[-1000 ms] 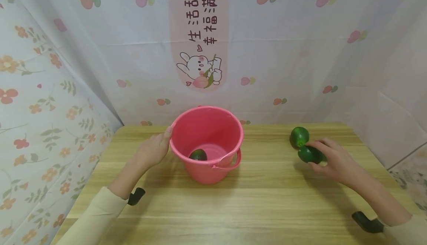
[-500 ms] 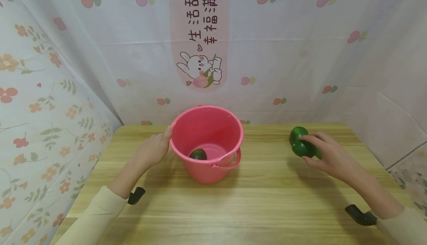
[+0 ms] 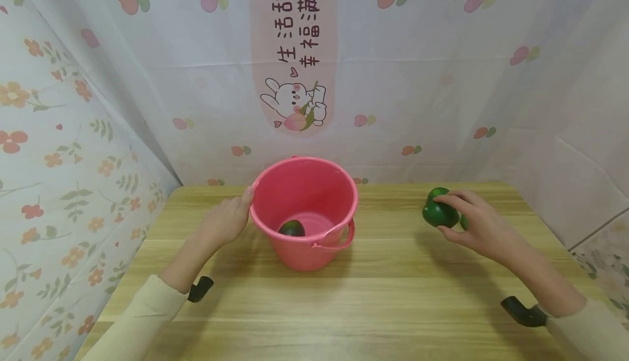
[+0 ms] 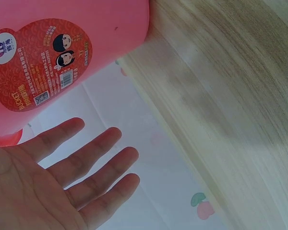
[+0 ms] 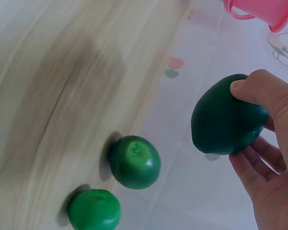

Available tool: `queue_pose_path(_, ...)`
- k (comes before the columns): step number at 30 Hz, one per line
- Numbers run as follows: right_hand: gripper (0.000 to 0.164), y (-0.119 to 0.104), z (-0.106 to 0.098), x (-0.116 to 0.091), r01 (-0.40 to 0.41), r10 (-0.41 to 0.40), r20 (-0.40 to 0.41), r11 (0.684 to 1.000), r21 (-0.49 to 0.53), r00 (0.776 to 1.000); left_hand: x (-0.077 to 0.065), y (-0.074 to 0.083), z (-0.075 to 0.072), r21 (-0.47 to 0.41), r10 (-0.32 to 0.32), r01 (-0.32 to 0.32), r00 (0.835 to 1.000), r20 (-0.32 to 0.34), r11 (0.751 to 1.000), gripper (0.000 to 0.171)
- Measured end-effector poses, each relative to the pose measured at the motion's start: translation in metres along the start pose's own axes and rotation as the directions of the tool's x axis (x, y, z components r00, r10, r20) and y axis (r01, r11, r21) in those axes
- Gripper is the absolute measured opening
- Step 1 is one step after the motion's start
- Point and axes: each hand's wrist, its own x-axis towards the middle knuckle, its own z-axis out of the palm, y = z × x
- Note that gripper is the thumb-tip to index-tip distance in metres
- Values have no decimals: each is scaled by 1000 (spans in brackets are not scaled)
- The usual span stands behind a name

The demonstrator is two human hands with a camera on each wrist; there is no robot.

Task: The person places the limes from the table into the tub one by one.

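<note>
A pink bucket [image 3: 304,254] stands on the wooden table, with a dark green fruit [image 3: 292,228] lying inside it. My left hand [image 3: 226,222] is at its left side, thumb on the rim; the left wrist view shows the four fingers [image 4: 103,143] straight and spread beside the labelled wall. My right hand [image 3: 484,227] holds a smooth, dark green oval fruit [image 5: 225,117] between thumb and fingers, raised over the table at the right. Beneath it, two more green fruits lie on the table: a rounder one [image 5: 135,163] and a brighter one [image 5: 95,210].
The bucket's handle [image 3: 339,245] hangs down on its right side. A printed curtain [image 3: 417,77] rises right behind the table [image 3: 314,312], and a floral cloth [image 3: 69,186] borders the left.
My right hand has lifted the oval fruit and moved it a little left and back, so it overlaps the fruit behind it. Another green fruit shows beneath. The left hand and bucket have stayed put.
</note>
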Motion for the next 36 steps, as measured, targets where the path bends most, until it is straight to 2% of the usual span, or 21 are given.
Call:
queue_pose_path(10,71,-6,4,10,0,0,-3,1000,19,1000,0,-1,1,1,3,-3,1000,-4,1000,78)
queue_pose_path(15,57,-9,3,13,-25,25,8,999,41,1000,0,-1,1,4,-4,4,1000,-5,1000,77)
queue_pose_path(19,69,-12,3,16,-28,28,10,999,44,1000,0,-1,1,6,-10,11,1000,-6,1000,78)
queue_pose_path(26,68,-13,4,23,4,-3,-24,999,45,1000,0,-1,2,-3,-13,13,1000,-13,1000,78)
queue_pose_path(36,67,-16,4,28,-1,3,-32,998,66,999,0,-1,2,-16,-8,8,1000,-10,1000,77)
